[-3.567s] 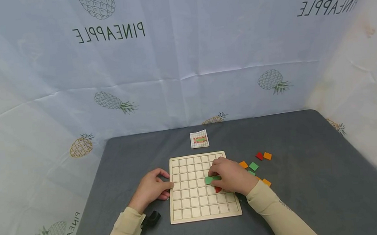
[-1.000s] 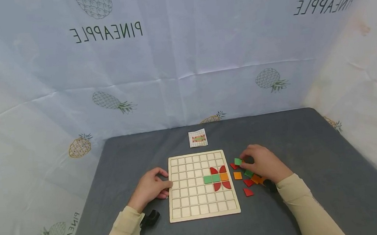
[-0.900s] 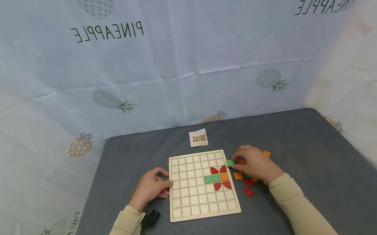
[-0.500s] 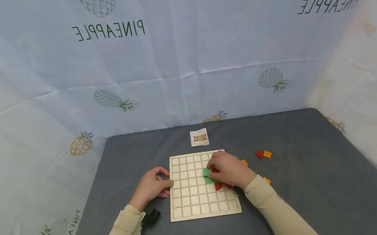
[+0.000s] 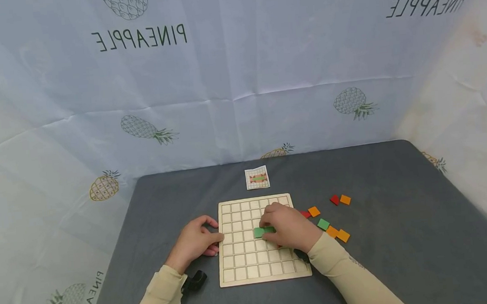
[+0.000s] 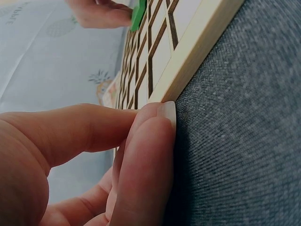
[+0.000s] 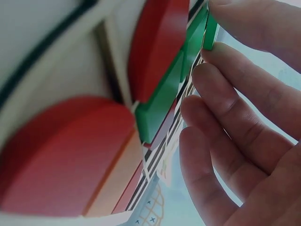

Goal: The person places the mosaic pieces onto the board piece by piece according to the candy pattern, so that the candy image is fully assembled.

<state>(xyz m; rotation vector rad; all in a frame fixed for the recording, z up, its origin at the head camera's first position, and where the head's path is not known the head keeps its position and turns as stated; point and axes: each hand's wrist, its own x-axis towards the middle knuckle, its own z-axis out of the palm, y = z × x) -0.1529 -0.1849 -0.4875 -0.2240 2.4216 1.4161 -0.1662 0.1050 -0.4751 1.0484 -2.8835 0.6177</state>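
My left hand [image 5: 196, 240] holds the left edge of a light wooden grid board [image 5: 239, 267], its fingertips close together at the rim in the left wrist view. Over the board's middle, my right hand [image 5: 290, 227] pinches a green square tile [image 5: 258, 232] between thumb and index finger. That tile is also at the fingertips in the right wrist view, beyond a green square [image 7: 160, 106] lying in the grid. Near it, red quarter-circle tiles [image 7: 70, 155] sit in their cells. In the head view the right hand hides most of the laid tiles.
Right of the board lie loose tiles: a green square [image 5: 323, 224], several orange squares [image 5: 343, 236] and red pieces [image 5: 335, 199]. Behind the board is a small pattern card [image 5: 257, 177]. The dark grey table [image 5: 383, 236] meets a pineapple-print cloth [image 5: 241, 123] at the back.
My right hand has carried the green tile from the loose tiles leftward onto the board, lowering it just left of the green squares in the row. My left hand has stayed at the board's edge.
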